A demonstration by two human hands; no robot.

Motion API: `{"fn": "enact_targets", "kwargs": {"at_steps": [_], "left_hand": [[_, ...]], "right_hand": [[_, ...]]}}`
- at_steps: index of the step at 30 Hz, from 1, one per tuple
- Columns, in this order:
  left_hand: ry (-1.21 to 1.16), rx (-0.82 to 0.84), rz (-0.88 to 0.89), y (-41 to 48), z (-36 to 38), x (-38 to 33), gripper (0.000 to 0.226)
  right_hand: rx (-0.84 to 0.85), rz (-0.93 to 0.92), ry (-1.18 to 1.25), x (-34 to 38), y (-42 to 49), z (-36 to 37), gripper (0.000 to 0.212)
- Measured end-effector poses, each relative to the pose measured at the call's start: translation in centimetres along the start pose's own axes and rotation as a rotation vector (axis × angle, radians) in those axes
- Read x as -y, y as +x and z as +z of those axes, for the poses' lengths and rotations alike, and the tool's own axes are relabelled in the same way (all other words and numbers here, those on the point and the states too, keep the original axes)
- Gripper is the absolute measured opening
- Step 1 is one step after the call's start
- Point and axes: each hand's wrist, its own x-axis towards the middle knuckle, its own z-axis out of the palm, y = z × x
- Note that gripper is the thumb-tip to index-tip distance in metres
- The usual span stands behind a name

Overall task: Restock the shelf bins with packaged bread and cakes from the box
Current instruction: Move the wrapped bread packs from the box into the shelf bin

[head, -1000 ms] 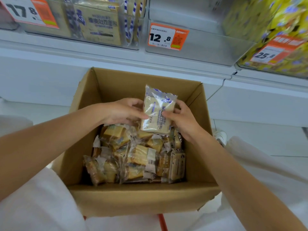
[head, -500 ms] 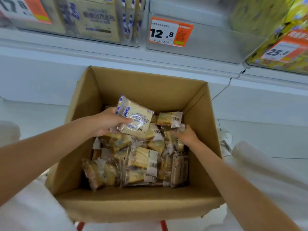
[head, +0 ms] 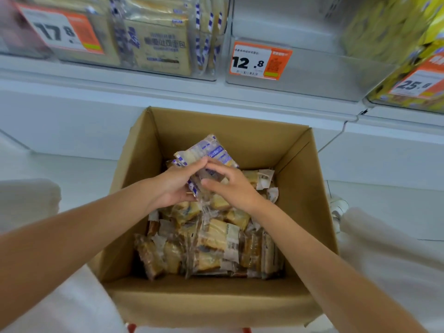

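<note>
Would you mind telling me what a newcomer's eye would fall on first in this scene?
Most likely the open cardboard box in the middle, heaped with clear-wrapped cakes. Over its far half, the left hand and right hand hold a blue-and-white bread packet together. Above, an orange price tag reading 12.8 stands out on a clear shelf bin.

I log, far side: white shelf ledge (head: 96, 92) running left to right, with a white base panel (head: 60, 126) beneath it. Orange-and-white price tags above the ledge: 17.8 tag (head: 60, 30) left, 12.8 tag (head: 259, 61) centre, 25.8 tag (head: 418, 82) right. Pale floor (head: 384, 200) on the right. Lighting bright and even.
</note>
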Motion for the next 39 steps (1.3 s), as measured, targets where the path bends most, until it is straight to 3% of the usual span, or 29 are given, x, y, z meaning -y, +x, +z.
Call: {"fn": "enact_targets", "kwargs": {"at_steps": [2,4,6,8,10,12,13,16,19,20,23,24,26,29,30,32,34,39], "left_hand": [[-0.082,-0.027,-0.008,-0.1,-0.5,0.0,0.022],[-0.118,-0.044,-0.003,-0.2,-1.0,-0.2,0.018],[-0.082,-0.033,0.013,-0.4,-1.3,-0.4,0.022],[-0.046,-0.005,0.028,-0.5,-1.5,-0.7,0.025],[-0.002,-0.007,0.034,-0.6,-1.9,-0.8,0.029],[0.023,-0.047,0.041,-0.8,-2.4,-1.1,0.03],[0.027,-0.08,0.054,-0.8,-2.6,-1.2,0.03],[0.126,-0.183,0.198,-0.9,-3.0,-1.7,0.036],[0.233,-0.175,0.374,-1.9,-2.2,-2.0,0.028],[0.325,-0.137,0.428,-2.3,-2.0,-1.8,0.03],[0.712,-0.037,0.539,-3.1,-1.4,-1.3,0.065],[0.764,-0.07,0.566,-2.8,-1.6,-1.2,0.071],[0.661,-0.183,0.575,-2.1,-2.4,-1.5,0.06],[0.198,-0.078,0.335,-2.0,-3.4,-2.9,0.036],[0.068,-0.002,0.243,-2.2,-3.5,-3.3,0.033],[-0.033,0.092,0.168,-2.6,-3.3,-3.9,0.031],[0.022,0.086,0.21,-2.7,-3.3,-4.5,0.029],[0.194,0.051,0.285,-3.6,-3.7,-5.9,0.042]], "right_hand": [[-0.289,0.067,0.085,-0.7,1.1,-0.4,0.034],[-0.532,0.241,0.191,-1.5,2.1,-1.3,0.05],[-0.519,0.39,0.375,-1.8,2.9,-1.8,0.083],[-0.475,0.442,0.481,-2.0,3.4,-2.3,0.099],[-0.458,0.4,0.452,-1.7,3.6,-2.7,0.083],[-0.548,0.309,0.315,-1.0,3.6,-2.8,0.048],[-0.615,0.272,0.255,-0.6,3.7,-3.0,0.04],[-0.73,0.226,0.091,0.6,3.7,-3.5,0.055],[-0.629,0.284,0.01,2.1,3.7,-3.1,0.055],[-0.587,0.316,0.1,2.6,3.6,-2.8,0.049],[-0.409,0.422,0.511,4.0,3.5,-2.4,0.029],[-0.36,0.443,0.62,4.1,3.4,-2.5,0.026],[-0.298,0.459,0.694,3.8,3.4,-2.8,0.034],[-0.205,0.378,0.298,2.6,3.3,-3.3,0.078],[-0.149,0.33,0.22,2.4,3.3,-3.3,0.08],[-0.085,0.266,0.192,2.6,3.1,-3.2,0.052],[-0.158,0.172,0.117,3.1,3.0,-2.7,0.026],[-0.218,0.065,-0.038,4.0,2.4,-1.7,0.029]]}}
